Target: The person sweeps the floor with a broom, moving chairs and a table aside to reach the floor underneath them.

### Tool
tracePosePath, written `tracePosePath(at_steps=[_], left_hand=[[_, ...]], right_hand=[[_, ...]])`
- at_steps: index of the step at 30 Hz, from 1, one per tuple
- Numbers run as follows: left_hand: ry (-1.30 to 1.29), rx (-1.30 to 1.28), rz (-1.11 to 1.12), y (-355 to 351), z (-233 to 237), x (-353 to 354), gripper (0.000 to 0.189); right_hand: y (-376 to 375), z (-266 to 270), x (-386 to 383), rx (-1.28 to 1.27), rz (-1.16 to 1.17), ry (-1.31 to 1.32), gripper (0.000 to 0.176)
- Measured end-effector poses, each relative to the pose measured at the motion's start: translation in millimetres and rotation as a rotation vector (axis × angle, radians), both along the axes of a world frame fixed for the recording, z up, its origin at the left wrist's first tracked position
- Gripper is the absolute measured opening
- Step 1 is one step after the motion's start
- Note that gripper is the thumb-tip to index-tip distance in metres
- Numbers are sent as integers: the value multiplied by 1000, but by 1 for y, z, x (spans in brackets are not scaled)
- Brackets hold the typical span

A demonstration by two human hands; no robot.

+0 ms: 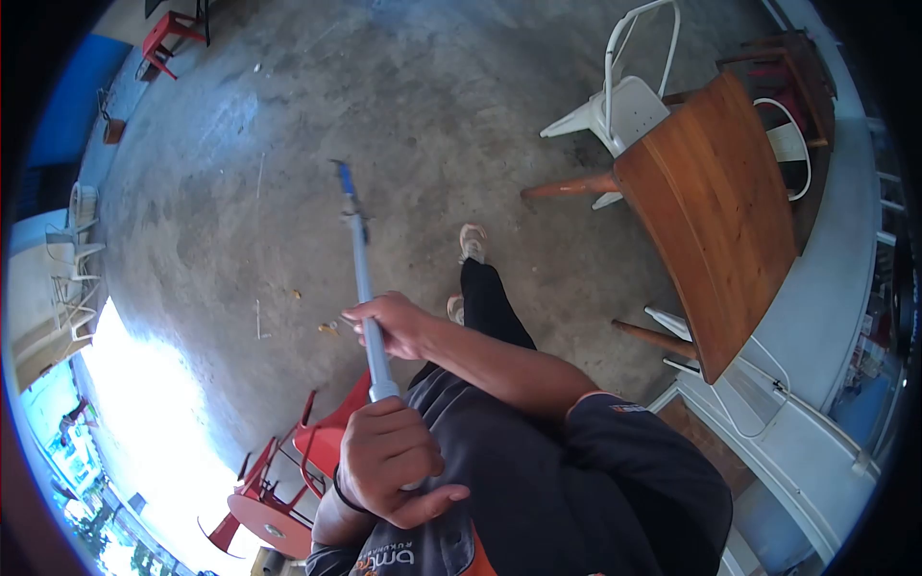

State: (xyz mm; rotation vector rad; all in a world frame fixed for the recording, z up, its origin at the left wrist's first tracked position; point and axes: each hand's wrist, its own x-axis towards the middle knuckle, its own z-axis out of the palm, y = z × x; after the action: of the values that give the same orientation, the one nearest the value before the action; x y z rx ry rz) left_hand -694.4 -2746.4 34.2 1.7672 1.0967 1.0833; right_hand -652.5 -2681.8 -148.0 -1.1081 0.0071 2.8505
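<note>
I see the left hand (392,459) gripping the near end of the pole (362,264) and the right hand (399,324) wrapped around it farther along, spaced seemingly to steady its length, its blue tip (346,180) far out, left of the table (711,182).

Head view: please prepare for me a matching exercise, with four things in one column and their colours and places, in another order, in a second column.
1. pole
2. table
3. stool
4. front shoe

A. red, upper left
B. pale, below a dark trouser leg
C. grey, held in left hand and right hand
D. brown, right side

Right pairs: 1-C; 2-D; 3-A; 4-B
</note>
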Motion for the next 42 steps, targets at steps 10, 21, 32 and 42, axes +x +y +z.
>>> tracePosePath(at_steps=[10, 21, 32, 42], left_hand=[[-229, -23, -210, 201, 13, -11, 30], [-384, 2, -235, 420, 50, -64, 33], [-355, -163, -683, 739, 25, -139, 31], [-86, -312, -1312, 985, 45, -105, 29]], right_hand=[[197, 4, 64, 66, -187, -108, 19], [417, -18, 10, 80, -369, -202, 17], [651, -29, -20, -15, -715, -228, 14], [811, -49, -9, -136, -1426, -347, 7]])
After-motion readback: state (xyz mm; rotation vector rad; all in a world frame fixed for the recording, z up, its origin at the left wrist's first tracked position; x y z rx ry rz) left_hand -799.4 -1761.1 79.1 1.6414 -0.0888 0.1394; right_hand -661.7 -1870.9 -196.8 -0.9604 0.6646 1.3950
